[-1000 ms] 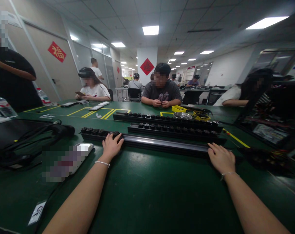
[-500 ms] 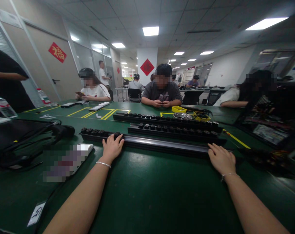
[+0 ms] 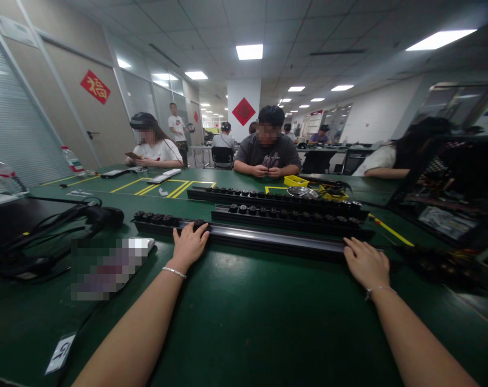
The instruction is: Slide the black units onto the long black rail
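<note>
along the near black rail (image 3: 268, 238) — likely stiff, slick, best held by both ends; left hand (image 3: 189, 246) at a black block (image 3: 200, 221), fingers apart — right hand (image 3: 367, 263) touching, grip unclear.

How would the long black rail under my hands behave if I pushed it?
The rail runs straight, so it's probably stiff. Long and low on the green table, it'd likely slide, not roll. The black parts at its left might shift.
</note>
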